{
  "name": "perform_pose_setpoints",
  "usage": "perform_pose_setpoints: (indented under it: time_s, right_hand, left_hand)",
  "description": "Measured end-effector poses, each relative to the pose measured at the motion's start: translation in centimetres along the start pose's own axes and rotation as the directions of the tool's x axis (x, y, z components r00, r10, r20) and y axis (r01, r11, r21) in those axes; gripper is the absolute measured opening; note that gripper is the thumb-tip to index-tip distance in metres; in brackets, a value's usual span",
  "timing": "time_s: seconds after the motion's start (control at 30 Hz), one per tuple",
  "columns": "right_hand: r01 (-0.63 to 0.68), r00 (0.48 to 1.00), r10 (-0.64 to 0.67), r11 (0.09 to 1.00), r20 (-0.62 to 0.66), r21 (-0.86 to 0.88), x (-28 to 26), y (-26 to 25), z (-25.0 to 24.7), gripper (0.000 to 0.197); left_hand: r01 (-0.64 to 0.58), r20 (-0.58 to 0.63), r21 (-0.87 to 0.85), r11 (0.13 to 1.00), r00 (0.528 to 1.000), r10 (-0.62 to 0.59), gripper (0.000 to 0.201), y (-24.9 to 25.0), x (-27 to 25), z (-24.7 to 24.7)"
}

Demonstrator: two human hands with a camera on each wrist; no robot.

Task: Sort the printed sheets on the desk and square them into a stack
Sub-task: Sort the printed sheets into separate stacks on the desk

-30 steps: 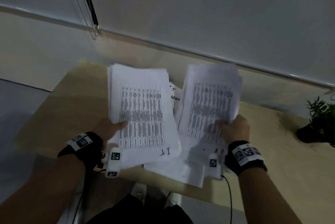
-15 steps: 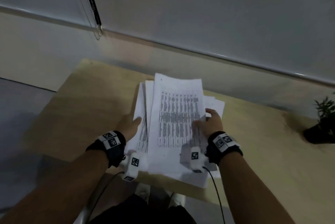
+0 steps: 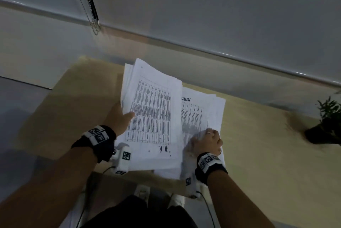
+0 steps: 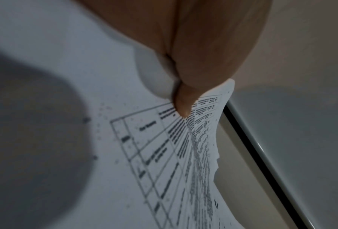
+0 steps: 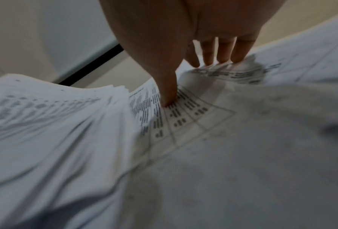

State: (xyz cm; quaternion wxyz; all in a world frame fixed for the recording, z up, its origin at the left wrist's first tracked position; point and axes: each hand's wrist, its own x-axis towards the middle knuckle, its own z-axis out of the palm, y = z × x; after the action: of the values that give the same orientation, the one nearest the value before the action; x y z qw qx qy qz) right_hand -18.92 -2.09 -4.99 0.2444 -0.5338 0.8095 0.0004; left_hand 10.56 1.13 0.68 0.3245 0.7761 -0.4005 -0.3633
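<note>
The left hand (image 3: 119, 117) pinches a thick bundle of printed sheets (image 3: 153, 109) by its left edge, thumb on the top page and the other fingers hidden under the bundle, which is lifted and tilted above the bench (image 3: 258, 135). Just right of the bundle, more sheets (image 3: 203, 109) lie flat on the bench, partly under it. The right hand (image 3: 208, 140) rests on those flat sheets with thumb and fingertips pressing down; it is blurred. A potted plant (image 3: 326, 126) stands well to the right of the bundle
</note>
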Motion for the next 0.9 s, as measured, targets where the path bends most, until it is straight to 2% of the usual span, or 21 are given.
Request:
perform_pose_setpoints:
  time_s: [0.07,0.2,0.3,0.37,0.43,0.53,0.63,0.73,0.8,0.9]
  right_hand:
    - [0.043,0.999,-0.042,0.998,0.020,-0.044,1.5,0.4,-1.1,0.075]
    - [0.020,0.999,-0.017,0.997,0.047,-0.069,1.7,-0.7,-1.6,0.101]
    - [-0.005,0.998,0.006,1.000,0.061,-0.009,1.0,-1.4,-0.9,0.103]
    - [-0.055,0.995,0.043,0.990,0.089,0.133,1.1,-1.5,-1.1,0.093]
    - [-0.078,0.991,0.056,0.981,0.120,0.180,1.2,-1.7,-1.3,0.081]
    - [-0.119,0.987,0.097,0.976,0.125,0.182,1.2,-2.2,-1.4,0.072]
    - [-0.155,0.980,0.130,0.975,0.153,0.162,1.0,-2.2,-1.7,0.051]
    - [-0.081,0.993,0.069,0.990,0.097,0.119,0.7,-2.0,-1.7,0.033]
    - [-0.044,0.998,0.039,0.987,0.040,0.152,0.2,-1.9,-1.3,0.039]
    - [-0.075,0.997,0.064,0.968,0.053,0.238,-0.5,-2.0,-1.2,0.041]
  left_hand:
    - [-0.010,-0.004,-0.016,1.000,1.000,0.010,0.034,0.0,0.1,-1.2]
    - [0.038,0.007,-0.078,0.996,0.999,-0.037,0.035,-0.5,0.0,-2.2]
    - [0.048,-0.001,-0.127,0.991,0.999,-0.049,0.033,-0.8,-0.3,-2.3]
    - [0.050,0.006,-0.165,0.985,0.999,-0.050,0.030,-1.0,-0.5,-2.3]
    - [0.062,0.014,-0.220,0.974,0.998,-0.060,0.021,-1.1,-0.7,-2.2]
    - [0.090,0.040,-0.277,0.957,0.996,-0.082,0.015,-1.0,-1.0,-2.1]
    - [0.131,0.070,-0.296,0.946,0.991,-0.115,0.017,-1.2,-1.3,-2.0]
    - [0.142,0.062,-0.287,0.947,0.990,-0.129,0.025,-1.5,-1.6,-1.9]
    - [0.148,0.061,-0.288,0.946,0.989,-0.136,0.030,-1.5,-1.9,-1.9]
    - [0.160,0.062,-0.301,0.940,0.987,-0.149,0.029,-1.7,-2.1,-2.4]
